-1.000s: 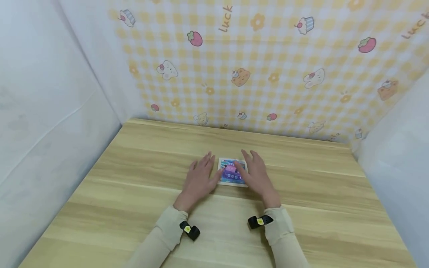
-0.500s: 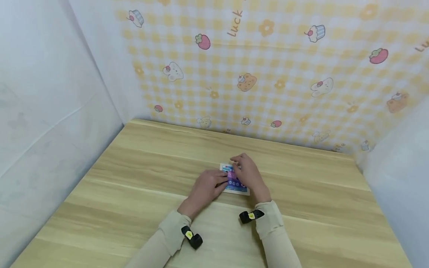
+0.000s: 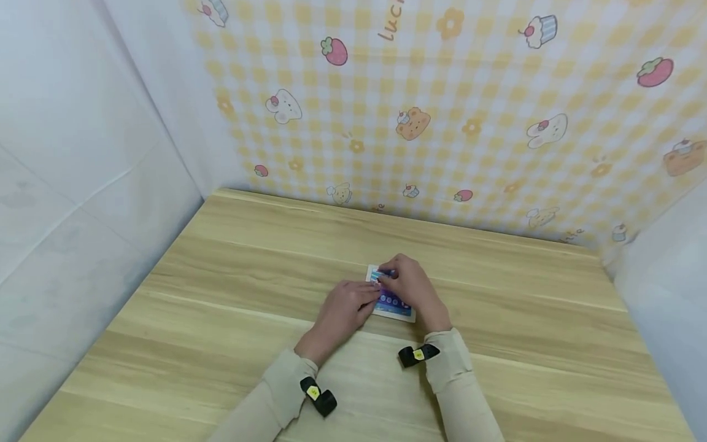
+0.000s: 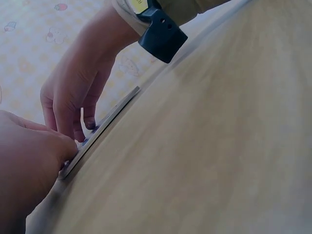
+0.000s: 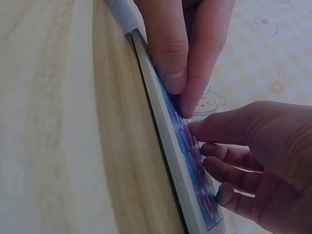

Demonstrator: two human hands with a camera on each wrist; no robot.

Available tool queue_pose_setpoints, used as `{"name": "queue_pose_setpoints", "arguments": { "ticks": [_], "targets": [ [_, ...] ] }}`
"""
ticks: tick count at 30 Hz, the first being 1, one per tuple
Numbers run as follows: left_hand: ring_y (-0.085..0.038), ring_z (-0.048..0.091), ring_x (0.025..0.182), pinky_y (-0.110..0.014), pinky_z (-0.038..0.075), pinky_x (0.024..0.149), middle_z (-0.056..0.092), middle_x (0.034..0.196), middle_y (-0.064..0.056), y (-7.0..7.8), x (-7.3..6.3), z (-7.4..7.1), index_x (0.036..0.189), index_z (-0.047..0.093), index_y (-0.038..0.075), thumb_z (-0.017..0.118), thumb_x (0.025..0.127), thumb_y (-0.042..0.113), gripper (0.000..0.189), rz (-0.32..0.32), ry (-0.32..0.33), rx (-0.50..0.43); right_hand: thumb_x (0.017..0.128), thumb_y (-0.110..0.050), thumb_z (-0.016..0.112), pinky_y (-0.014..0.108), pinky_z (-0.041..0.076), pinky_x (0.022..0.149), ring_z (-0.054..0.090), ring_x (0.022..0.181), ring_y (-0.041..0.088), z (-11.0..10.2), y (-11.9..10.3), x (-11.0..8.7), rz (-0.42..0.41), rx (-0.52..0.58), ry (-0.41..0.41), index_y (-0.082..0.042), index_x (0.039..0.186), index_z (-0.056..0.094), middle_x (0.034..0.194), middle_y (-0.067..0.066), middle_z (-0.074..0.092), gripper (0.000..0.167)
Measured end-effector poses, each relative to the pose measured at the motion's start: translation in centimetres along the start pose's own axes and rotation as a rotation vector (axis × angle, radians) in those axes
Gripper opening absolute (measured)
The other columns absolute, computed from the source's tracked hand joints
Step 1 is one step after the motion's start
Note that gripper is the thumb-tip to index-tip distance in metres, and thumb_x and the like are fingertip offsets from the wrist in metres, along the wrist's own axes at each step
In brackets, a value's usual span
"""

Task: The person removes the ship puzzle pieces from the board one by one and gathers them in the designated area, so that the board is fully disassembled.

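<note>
A small flat picture board [image 3: 396,310] with a white border and a blue-purple printed scene lies on the wooden table. My left hand [image 3: 343,310] rests at its left side, and the fingertips reach onto the picture. In the right wrist view, the thumb and a finger of my left hand [image 5: 183,53] press down on the picture face. My right hand [image 3: 413,285] arches over the upper right part, covering much of the print. Its bent fingertips [image 5: 225,192] touch the picture face close to the left fingers. Whether the right fingers pinch a small piece, I cannot tell.
The wooden table [image 3: 248,270] extends around both hands. Behind it hangs a yellow checked cloth [image 3: 353,123] with cartoon prints. A white wall [image 3: 83,184] stands to the left, another to the right. Black wrist cameras [image 3: 319,398] sit on both sleeves.
Both hands were spread on either side of the board; they have come inward onto it, fingers bending over the picture. Since half a second ago they have barely shifted, and the head view has tilted slightly.
</note>
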State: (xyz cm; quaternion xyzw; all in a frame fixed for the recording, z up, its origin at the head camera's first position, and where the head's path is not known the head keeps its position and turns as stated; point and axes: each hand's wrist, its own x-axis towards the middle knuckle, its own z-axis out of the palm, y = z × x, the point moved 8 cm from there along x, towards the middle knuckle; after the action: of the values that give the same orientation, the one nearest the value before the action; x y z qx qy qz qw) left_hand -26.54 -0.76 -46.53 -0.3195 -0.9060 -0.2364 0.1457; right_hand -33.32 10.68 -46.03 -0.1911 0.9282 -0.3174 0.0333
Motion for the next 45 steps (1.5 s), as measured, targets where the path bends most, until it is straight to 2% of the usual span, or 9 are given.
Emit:
{"name": "queue_pose_setpoints", "arguments": {
  "ticks": [9, 18, 25, 28, 32, 34, 38, 41, 45],
  "targets": [
    [-0.020, 0.064, 0.127, -0.042, 0.053, 0.107, 0.068, 0.134, -0.008, 0.2, -0.7, 0.1, 0.124, 0.075, 0.004, 0.070, 0.100, 0.021, 0.030, -0.031, -0.014, -0.090, 0.095, -0.012, 0.073, 0.034, 0.054, 0.069, 0.059, 0.078, 0.019, 0.0, -0.1, 0.4, 0.010, -0.006, -0.027, -0.002, 0.109, 0.080, 0.102, 0.010, 0.070, 0.019],
    [-0.019, 0.062, 0.130, -0.038, 0.047, 0.114, 0.068, 0.134, -0.006, 0.1, -0.8, 0.5, 0.124, 0.075, 0.004, 0.070, 0.101, 0.024, 0.031, -0.059, -0.037, -0.101, 0.094, -0.009, 0.072, 0.040, 0.059, 0.077, 0.066, 0.084, 0.021, 0.3, -0.4, 0.6, 0.035, -0.007, -0.004, -0.002, 0.104, 0.080, 0.099, 0.009, 0.072, 0.014],
    [-0.019, 0.062, 0.130, -0.040, 0.044, 0.116, 0.069, 0.133, -0.007, 0.0, -0.8, 0.7, 0.123, 0.076, 0.004, 0.070, 0.101, 0.023, 0.030, -0.084, -0.046, -0.109, 0.094, -0.010, 0.074, 0.044, 0.061, 0.082, 0.070, 0.089, 0.025, 0.5, -1.1, 0.6, 0.024, -0.127, 0.025, -0.003, 0.102, 0.081, 0.097, 0.009, 0.074, 0.013],
    [-0.020, 0.062, 0.130, -0.041, 0.044, 0.116, 0.070, 0.131, -0.007, 0.0, -0.7, 0.6, 0.123, 0.076, 0.004, 0.070, 0.100, 0.022, 0.029, -0.094, -0.043, -0.111, 0.096, -0.007, 0.069, 0.038, 0.059, 0.069, 0.065, 0.076, 0.020, 0.8, -1.3, 0.8, 0.007, -0.172, 0.017, -0.004, 0.084, 0.078, 0.086, 0.006, 0.070, 0.015],
    [-0.019, 0.061, 0.131, -0.043, 0.042, 0.118, 0.070, 0.131, -0.006, -0.1, -0.7, 0.5, 0.123, 0.076, 0.006, 0.070, 0.101, 0.024, 0.029, -0.109, -0.046, -0.116, 0.095, -0.001, 0.064, 0.030, 0.044, 0.054, 0.050, 0.059, 0.017, 0.9, -1.9, 1.2, -0.034, -0.202, 0.019, -0.007, 0.067, 0.065, 0.069, 0.004, 0.059, 0.029],
    [-0.018, 0.061, 0.131, -0.044, 0.042, 0.118, 0.070, 0.131, -0.005, -0.2, -0.7, 0.5, 0.123, 0.076, 0.007, 0.070, 0.101, 0.025, 0.030, -0.110, -0.049, -0.113, 0.094, 0.000, 0.065, 0.030, 0.045, 0.054, 0.052, 0.060, 0.017, 0.8, -1.7, 1.2, -0.029, -0.194, 0.030, -0.008, 0.070, 0.069, 0.070, 0.005, 0.062, 0.026],
    [-0.016, 0.060, 0.131, -0.044, 0.041, 0.118, 0.069, 0.133, -0.003, -0.3, -0.7, 0.5, 0.124, 0.076, 0.008, 0.069, 0.101, 0.026, 0.030, -0.113, -0.055, -0.108, 0.093, -0.004, 0.074, 0.037, 0.060, 0.068, 0.070, 0.075, 0.023, 0.3, -1.2, 1.2, 0.011, -0.122, 0.050, -0.003, 0.088, 0.082, 0.088, 0.009, 0.075, 0.009],
    [-0.016, 0.060, 0.132, -0.044, 0.040, 0.119, 0.067, 0.135, -0.002, -0.3, -0.6, 0.4, 0.124, 0.076, 0.009, 0.069, 0.101, 0.027, 0.030, -0.123, -0.057, -0.109, 0.092, -0.008, 0.077, 0.043, 0.063, 0.077, 0.074, 0.084, 0.028, -0.1, -0.9, 1.1, 0.016, -0.099, 0.055, 0.000, 0.098, 0.082, 0.095, 0.014, 0.077, 0.011],
    [-0.016, 0.059, 0.133, -0.044, 0.039, 0.120, 0.067, 0.136, -0.002, -0.3, -0.7, 0.5, 0.125, 0.075, 0.009, 0.068, 0.102, 0.027, 0.031, -0.130, -0.077, -0.111, 0.092, -0.011, 0.078, 0.044, 0.062, 0.080, 0.074, 0.085, 0.028, -0.1, -0.8, 0.9, 0.024, -0.095, 0.037, 0.000, 0.095, 0.082, 0.093, 0.013, 0.077, 0.012]
  ]
}}
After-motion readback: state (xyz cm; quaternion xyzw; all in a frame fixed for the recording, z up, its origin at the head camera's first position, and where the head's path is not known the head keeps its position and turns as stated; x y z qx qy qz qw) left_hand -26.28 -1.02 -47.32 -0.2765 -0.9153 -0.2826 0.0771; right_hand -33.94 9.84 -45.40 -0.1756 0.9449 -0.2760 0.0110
